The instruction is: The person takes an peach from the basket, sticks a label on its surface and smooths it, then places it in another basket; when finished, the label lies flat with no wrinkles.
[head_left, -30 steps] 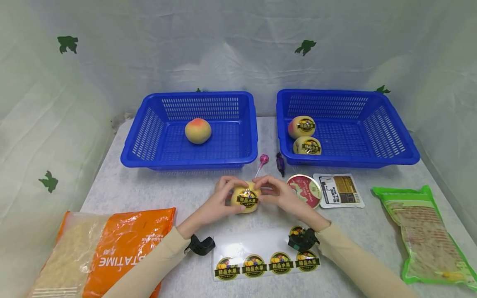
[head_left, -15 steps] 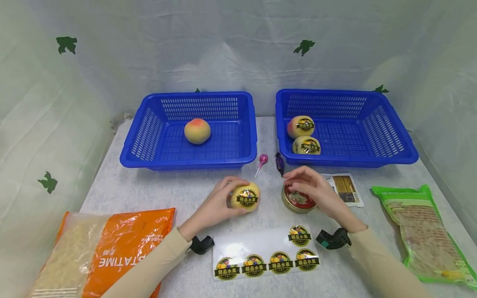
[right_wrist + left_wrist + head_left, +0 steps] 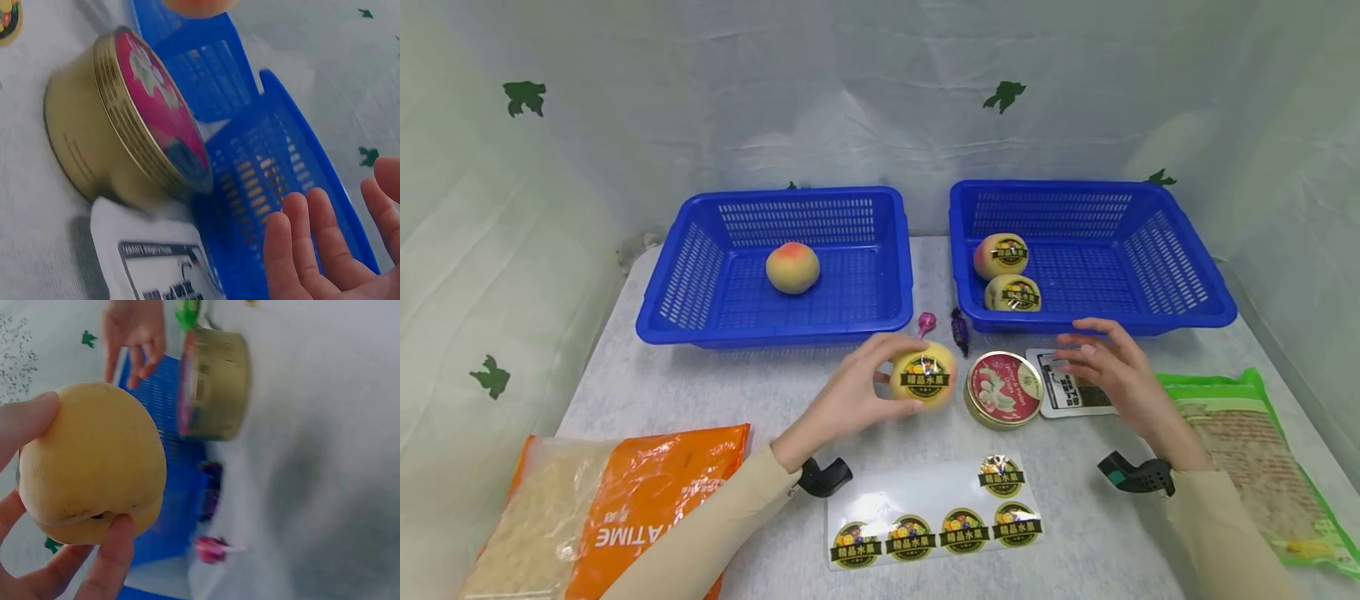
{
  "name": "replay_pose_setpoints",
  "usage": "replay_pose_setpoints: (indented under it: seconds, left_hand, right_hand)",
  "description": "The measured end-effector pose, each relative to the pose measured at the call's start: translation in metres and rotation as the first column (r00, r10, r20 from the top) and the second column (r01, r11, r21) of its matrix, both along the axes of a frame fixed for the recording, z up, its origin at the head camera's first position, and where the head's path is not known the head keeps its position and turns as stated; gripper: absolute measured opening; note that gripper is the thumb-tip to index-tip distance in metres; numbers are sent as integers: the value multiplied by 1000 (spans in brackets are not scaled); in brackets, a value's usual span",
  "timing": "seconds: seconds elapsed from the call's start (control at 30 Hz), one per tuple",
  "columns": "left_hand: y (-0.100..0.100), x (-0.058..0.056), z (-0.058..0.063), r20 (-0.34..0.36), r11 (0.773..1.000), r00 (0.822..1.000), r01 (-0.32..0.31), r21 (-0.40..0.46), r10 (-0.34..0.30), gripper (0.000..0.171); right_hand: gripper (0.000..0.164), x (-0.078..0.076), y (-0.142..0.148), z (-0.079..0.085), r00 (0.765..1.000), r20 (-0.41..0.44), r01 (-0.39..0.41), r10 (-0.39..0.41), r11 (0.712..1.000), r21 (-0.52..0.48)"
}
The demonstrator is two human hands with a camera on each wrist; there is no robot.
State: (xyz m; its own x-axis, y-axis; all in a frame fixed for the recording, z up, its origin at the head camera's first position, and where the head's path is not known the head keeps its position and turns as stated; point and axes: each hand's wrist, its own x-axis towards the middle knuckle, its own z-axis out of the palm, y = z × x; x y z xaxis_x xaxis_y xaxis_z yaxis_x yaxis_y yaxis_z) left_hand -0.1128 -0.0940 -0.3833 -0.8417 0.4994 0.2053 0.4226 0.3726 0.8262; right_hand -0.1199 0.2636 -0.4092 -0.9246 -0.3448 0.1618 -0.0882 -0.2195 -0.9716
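My left hand (image 3: 868,383) grips a yellow peach (image 3: 934,393) between thumb and fingers. A round black-and-gold fruit sticker (image 3: 924,376) faces up on its skin. In the left wrist view the peach (image 3: 94,456) shows its stem hollow, with a fingertip beside it. My right hand (image 3: 1120,375) holds nothing, its fingers loosely bent above the white packet (image 3: 1067,392) and near the right basket's front rim. Between the hands stands a round candy tin (image 3: 1003,390) with a red lid. Below lies a sticker sheet (image 3: 925,492) with several stickers left along its lower and right edges.
One unstickered peach (image 3: 793,268) sits in the left blue basket (image 3: 775,335). Two stickered peaches (image 3: 1002,256) sit in the right blue basket (image 3: 1097,323). A lollipop (image 3: 927,323) and purple candy (image 3: 959,332) lie between. An orange pasta bag (image 3: 655,483) and a green-edged bag (image 3: 1247,467) flank them.
The right hand has let go of the peach and moved right, past the tin. The left hand has brought the stickered peach up and to the right.
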Motion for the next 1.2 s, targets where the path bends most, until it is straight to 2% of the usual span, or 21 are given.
replay_pose_setpoints:
  seconds: [0.2,0.37,0.57,0.7,1.0,1.13,1.2]
  left_hand:
    - [25,-16,30,-21,999,1000,13,37,-12,63]
    - [51,-39,51,-49,999,999,7,47,-5,61]
    - [86,-69,70,-66,999,998,16,-28,-17,63]
    - [110,-88,73,-75,996,997,29,-85,-36,62]
    - [156,-128,68,-13,985,997,70,-160,-73,60]
    - [172,-141,68,20,973,998,62,-223,-59,59]
    - [179,-146,69,36,967,997,79,-243,-72,59]
  right_hand:
    - [33,0,12,-1,997,34,74,-72,995,-68]
    - [31,-1,21,-5,992,15,123,-122,988,-97]
    - [30,-4,25,-6,990,21,143,-142,987,-78]
    - [29,-6,26,-7,988,32,152,-150,987,-58]
    - [28,-7,28,-7,986,33,163,-162,986,-30]
    - [29,-7,27,-6,987,31,157,-156,987,-31]
    - [29,-7,27,-6,987,34,157,-156,987,-29]
